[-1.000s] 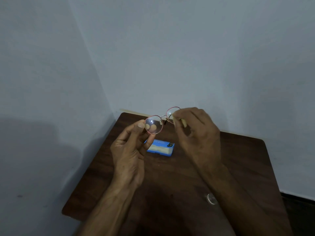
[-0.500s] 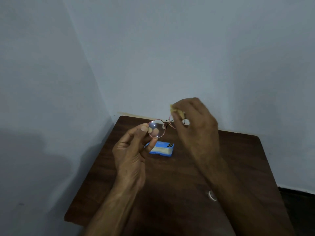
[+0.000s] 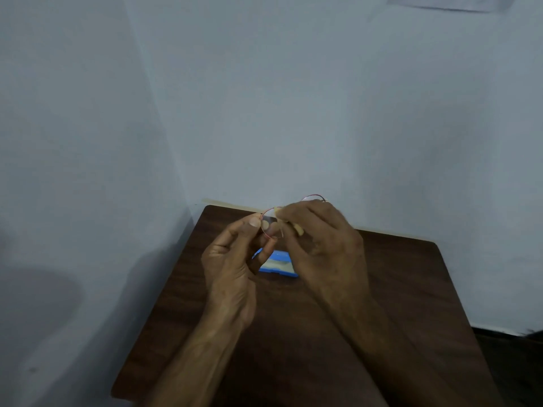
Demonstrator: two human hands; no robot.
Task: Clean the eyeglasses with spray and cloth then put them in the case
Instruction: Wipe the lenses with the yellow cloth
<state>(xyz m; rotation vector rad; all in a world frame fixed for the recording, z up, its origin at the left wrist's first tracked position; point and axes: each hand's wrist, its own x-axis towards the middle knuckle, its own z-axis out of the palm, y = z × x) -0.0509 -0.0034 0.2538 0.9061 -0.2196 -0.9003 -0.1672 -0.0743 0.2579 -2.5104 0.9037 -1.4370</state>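
Observation:
Thin red-rimmed round eyeglasses [image 3: 269, 226] are held up above the dark wooden table [image 3: 396, 289]. My left hand [image 3: 232, 259] pinches the left lens rim between thumb and fingers. My right hand [image 3: 317, 248] pinches a small pale yellow cloth [image 3: 295, 227] against the glasses and covers most of the right lens; only the top of that rim shows above the knuckles. Below the hands a blue case [image 3: 279, 265] with a pale inside lies on the table, partly hidden by my fingers.
The table stands in a corner between two pale blue walls, its back edge close to the wall. A pale strip [image 3: 232, 204] lies along the back edge. The floor at the right is dark.
My right hand with the cloth has moved left, from the right lens onto the left lens side, and both hands have drawn closer together. The view has tilted slightly.

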